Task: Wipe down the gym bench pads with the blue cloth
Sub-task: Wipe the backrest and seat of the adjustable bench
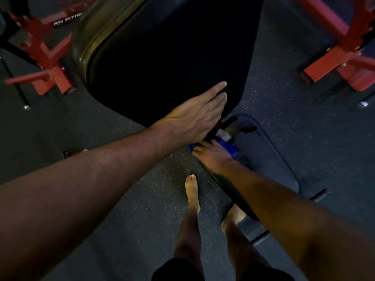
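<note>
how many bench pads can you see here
2. The big black back pad fills the upper middle, with the left hand resting flat on its lower edge. The seat pad lies lower right, where the right hand presses the blue cloth. Others may be out of frame.

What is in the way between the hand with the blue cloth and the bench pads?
Nothing visible. The right hand already rests on the blue cloth at the seat pad edge. The left hand lies flat on the back pad, beside the cloth, not blocking it.
</note>
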`<state>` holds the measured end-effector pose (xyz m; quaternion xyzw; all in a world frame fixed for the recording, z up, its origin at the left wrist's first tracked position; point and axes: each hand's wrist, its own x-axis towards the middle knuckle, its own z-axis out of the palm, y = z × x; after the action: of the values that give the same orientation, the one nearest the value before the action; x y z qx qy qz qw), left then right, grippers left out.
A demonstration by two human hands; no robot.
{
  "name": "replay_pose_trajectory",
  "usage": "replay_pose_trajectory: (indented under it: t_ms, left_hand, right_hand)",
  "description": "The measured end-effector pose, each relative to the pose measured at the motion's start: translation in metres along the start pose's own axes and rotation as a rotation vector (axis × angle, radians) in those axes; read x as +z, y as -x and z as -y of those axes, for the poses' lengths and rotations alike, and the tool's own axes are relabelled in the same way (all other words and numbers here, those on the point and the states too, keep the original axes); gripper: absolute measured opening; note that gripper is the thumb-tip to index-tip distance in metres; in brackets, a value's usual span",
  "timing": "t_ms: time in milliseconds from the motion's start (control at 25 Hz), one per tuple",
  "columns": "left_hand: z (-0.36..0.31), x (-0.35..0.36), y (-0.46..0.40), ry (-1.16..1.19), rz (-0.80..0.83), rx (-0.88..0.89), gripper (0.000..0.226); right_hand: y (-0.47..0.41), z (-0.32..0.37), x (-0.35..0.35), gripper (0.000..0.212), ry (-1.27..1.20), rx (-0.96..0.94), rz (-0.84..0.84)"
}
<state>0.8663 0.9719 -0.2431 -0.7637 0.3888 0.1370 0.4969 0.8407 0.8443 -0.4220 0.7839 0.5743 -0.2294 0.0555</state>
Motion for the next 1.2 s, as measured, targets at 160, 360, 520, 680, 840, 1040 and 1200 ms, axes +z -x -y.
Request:
replay_pose_trajectory:
  t_ms: [160,360,520,680,840,1040,1200]
  left_hand:
    - [0.0,-0.003,0.0,0.005,0.013,-0.007,0.068]
    - [0.001,-0.004,0.002,-0.023,0.019,0.007,0.067]
    - [0.0,-0.002,0.002,-0.001,-0.043,-0.029,0.067]
    - [-0.003,-0.001,-0.005,0.098,-0.054,-0.067,0.063]
    - [-0.013,0.001,-0.013,0.286,-0.125,-0.129,0.062]
    - [-0.06,0.007,-0.024,0.534,0.01,-0.029,0.062]
    - [-0.074,0.016,-0.024,0.626,0.02,-0.056,0.062]
  right_hand:
    - [0.008,-0.074,-0.007,0.056,0.004,0.166,-0.029]
    - [0.024,-0.129,-0.006,0.044,-0.183,0.543,-0.064]
    - [0.068,-0.153,-0.006,0.036,-0.373,0.702,-0.163]
    - [0.139,-0.124,0.011,0.035,-0.552,0.844,-0.439]
    - [0.193,-0.074,0.074,0.043,-0.609,0.847,-0.426]
    - [0.193,-0.036,0.106,0.061,-0.456,0.774,-0.278]
    - [0.148,-0.082,0.098,0.054,-0.514,0.8,-0.444]
